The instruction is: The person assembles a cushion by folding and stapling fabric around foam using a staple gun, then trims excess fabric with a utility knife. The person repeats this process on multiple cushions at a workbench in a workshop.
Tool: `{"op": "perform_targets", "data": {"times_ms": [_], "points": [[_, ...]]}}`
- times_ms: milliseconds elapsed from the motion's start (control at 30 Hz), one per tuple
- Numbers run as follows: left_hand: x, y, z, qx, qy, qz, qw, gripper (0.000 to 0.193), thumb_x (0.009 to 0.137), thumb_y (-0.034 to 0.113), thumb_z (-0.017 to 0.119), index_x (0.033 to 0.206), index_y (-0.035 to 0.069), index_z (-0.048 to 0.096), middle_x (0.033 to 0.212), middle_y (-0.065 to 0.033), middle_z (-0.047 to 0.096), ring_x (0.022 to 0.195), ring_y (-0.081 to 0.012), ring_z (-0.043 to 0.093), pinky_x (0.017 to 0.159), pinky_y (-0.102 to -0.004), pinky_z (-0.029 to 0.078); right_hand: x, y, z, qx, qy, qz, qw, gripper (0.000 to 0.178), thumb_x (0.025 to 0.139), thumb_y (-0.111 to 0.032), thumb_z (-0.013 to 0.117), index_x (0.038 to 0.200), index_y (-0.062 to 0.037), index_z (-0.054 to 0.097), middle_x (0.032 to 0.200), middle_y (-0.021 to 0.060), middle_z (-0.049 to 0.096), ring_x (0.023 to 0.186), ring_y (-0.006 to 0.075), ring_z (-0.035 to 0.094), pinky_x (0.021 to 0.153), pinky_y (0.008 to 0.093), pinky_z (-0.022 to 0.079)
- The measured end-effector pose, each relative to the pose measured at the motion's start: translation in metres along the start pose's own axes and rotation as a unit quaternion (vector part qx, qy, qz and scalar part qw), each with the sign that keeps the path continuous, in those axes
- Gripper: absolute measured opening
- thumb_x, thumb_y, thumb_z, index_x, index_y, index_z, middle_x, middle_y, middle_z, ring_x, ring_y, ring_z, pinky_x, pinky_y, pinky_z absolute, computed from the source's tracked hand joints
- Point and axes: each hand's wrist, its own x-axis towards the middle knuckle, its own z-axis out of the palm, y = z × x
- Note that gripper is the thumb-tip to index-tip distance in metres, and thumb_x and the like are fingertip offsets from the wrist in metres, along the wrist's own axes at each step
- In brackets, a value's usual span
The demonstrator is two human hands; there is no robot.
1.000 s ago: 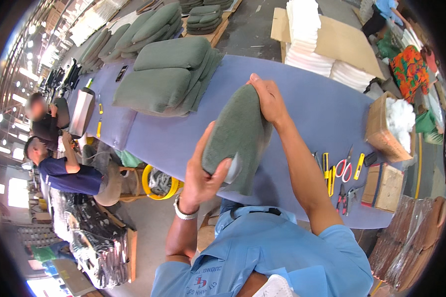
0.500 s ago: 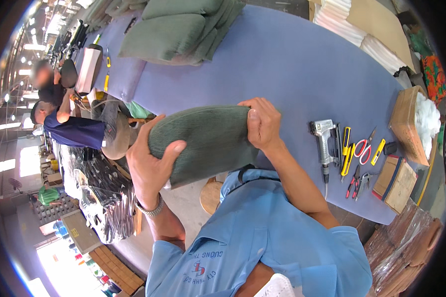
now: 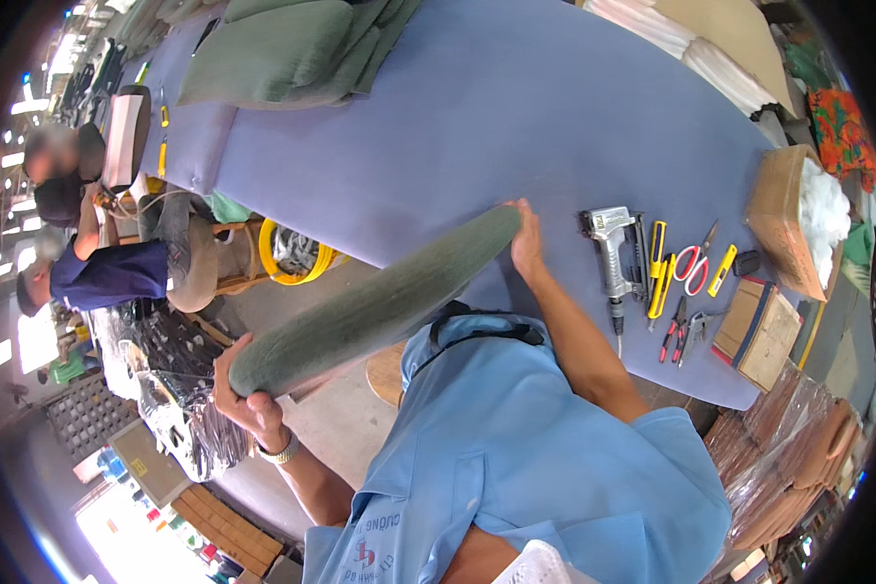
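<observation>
A dark green fabric-covered cushion (image 3: pixel 380 304), long and curved, is held up in front of my body with its narrow edge facing me. At its lower left end my left hand (image 3: pixel 251 407) grips it, the thumb on the near side and the fingers partly hidden behind. My right hand (image 3: pixel 527 243) is wrapped round the upper right end, over the blue table (image 3: pixel 477 127). Most of the right fingers are out of sight behind the cushion. The cushion slants from lower left to upper right.
Right on the table lie a nail gun (image 3: pixel 608 248), yellow utility knives (image 3: pixel 660 277), scissors (image 3: pixel 693 271), pliers (image 3: pixel 674 331) and a cardboard box (image 3: pixel 779 224) with white stuffing. More green cushions (image 3: pixel 273 54) are piled far left. A yellow bucket (image 3: pixel 268 255) and co-workers (image 3: pixel 117 258) are at left.
The cushion has turned from its broad face to its edge and stretches farther left. My left hand has moved down and left. My right hand has shifted slightly right. The view has shifted too.
</observation>
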Motion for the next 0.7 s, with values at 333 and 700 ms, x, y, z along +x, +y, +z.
{"op": "perform_targets", "data": {"times_ms": [333,700], "points": [[-0.041,-0.026,0.037,-0.184,0.115,-0.038,0.975,0.109,0.088,0.091,0.039,0.112,-0.011,0.067,0.106,-0.023,0.073,0.093,-0.0317,0.072,0.09,-0.0444,0.056,0.048,-0.11,-0.026,0.331,0.049,0.024,0.942,0.045,0.107,-0.049,0.05,0.103,-0.007,0.067,0.101,0.0051,0.066,0.095,0.0189,0.061,0.093,0.0379,0.049],[0.025,0.122,0.159,-0.307,-0.212,0.152,0.915,0.089,0.084,0.035,0.087,0.151,-0.006,0.045,0.143,-0.026,0.058,0.129,-0.0349,0.062,0.109,-0.0431,0.048,0.004,-0.345,0.023,-0.259,0.002,-0.517,0.816,0.032,0.1,-0.023,0.059,0.075,-0.0078,0.071,0.069,0.0072,0.067,0.065,0.0246,0.064,0.07,0.0385,0.051]]}}
